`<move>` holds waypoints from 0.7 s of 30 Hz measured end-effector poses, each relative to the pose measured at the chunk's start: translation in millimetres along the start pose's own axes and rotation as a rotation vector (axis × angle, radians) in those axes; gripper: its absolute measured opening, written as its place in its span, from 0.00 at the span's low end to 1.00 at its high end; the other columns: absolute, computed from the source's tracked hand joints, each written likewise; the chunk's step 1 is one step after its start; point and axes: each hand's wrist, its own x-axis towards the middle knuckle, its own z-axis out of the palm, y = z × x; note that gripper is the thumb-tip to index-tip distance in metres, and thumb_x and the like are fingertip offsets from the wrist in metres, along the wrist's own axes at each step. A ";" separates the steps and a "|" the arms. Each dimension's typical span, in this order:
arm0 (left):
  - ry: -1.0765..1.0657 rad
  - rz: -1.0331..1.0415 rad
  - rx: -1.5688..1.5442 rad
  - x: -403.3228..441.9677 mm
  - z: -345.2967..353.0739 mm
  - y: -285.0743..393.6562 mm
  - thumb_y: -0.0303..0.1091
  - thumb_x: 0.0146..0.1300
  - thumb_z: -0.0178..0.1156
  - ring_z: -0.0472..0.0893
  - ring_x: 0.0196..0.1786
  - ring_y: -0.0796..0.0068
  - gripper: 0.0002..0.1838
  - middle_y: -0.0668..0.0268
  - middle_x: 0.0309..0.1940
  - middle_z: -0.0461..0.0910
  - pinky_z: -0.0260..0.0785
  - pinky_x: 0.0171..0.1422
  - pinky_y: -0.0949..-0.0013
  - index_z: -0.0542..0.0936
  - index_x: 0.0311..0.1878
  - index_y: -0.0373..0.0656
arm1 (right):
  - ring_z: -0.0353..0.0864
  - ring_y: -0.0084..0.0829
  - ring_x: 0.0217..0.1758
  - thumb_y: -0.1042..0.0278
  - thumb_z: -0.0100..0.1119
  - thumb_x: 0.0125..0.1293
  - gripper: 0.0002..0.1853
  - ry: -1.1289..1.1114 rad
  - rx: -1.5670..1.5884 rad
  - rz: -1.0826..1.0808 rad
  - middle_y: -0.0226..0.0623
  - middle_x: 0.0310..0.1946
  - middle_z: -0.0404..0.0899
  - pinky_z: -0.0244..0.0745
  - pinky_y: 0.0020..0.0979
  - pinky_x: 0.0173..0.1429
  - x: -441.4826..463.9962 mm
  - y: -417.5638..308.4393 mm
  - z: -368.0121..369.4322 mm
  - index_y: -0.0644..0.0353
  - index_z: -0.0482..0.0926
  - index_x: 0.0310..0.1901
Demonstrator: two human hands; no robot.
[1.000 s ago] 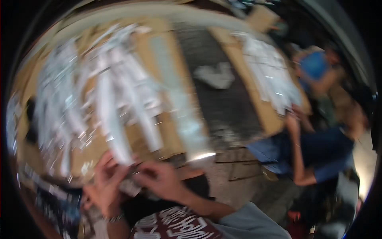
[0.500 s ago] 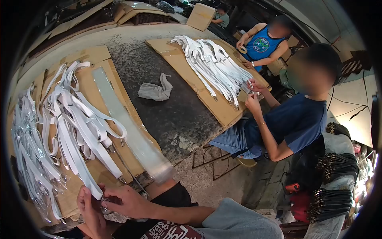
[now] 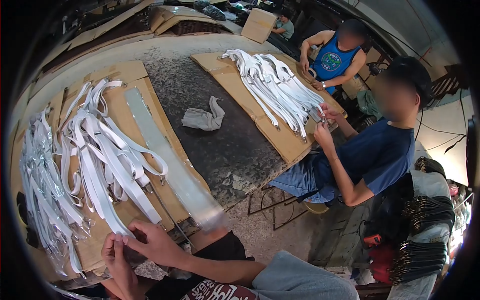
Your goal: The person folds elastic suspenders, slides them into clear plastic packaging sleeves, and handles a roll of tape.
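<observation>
The white strap (image 3: 106,212) has its free end at the near edge of the cardboard sheet (image 3: 130,75), between the person's two hands. Its long axis runs from this end away from the person, leaning to the left, into the pile of white straps (image 3: 100,145). The left hand (image 3: 119,262) pinches the end from its left side, with the thumb upon it; the right hand (image 3: 159,246) grasps it from the right with thumb and forefinger. Both hands touch it, so neither is nearer.

Half a second ago, a metal fitting was visible between the fingers; now I cannot see it, and the fingertips are closed together on the band itself. The pile lies as before.

Along the sheet's left edge lie straps in clear bags (image 3: 42,185); toward its right edge, a strip of clear plastic (image 3: 162,155). Farther right, on the bench (image 3: 200,170), is a crumpled grey piece (image 3: 204,117), and beyond it a co-worker's hands (image 3: 325,137) work at a second sheet's near corner.
</observation>
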 end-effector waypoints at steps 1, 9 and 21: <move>0.034 -0.018 -0.034 -1.3 1.1 0.9 0.33 0.73 0.60 0.76 0.38 0.85 0.09 0.71 0.37 0.81 0.66 0.44 0.80 0.81 0.47 0.35 | 0.68 0.16 0.31 0.63 0.60 0.72 0.14 0.018 0.049 -0.031 0.28 0.27 0.75 0.67 0.25 0.36 2.5 2.9 3.2 0.69 0.78 0.47; 0.009 0.054 0.077 -6.3 1.4 9.4 0.31 0.73 0.60 0.77 0.41 0.83 0.10 0.69 0.40 0.81 0.68 0.46 0.78 0.80 0.51 0.34 | 0.74 0.16 0.35 0.63 0.59 0.73 0.13 -0.024 -0.070 0.036 0.31 0.31 0.78 0.71 0.25 0.40 10.4 2.0 5.7 0.69 0.78 0.44; 0.055 -0.063 0.076 -1.3 -18.3 -0.2 0.28 0.71 0.61 0.77 0.35 0.86 0.09 0.71 0.36 0.82 0.69 0.39 0.80 0.81 0.50 0.34 | 0.81 0.21 0.36 0.64 0.62 0.71 0.12 0.043 0.066 0.052 0.34 0.32 0.83 0.77 0.25 0.41 11.6 14.5 13.3 0.67 0.79 0.45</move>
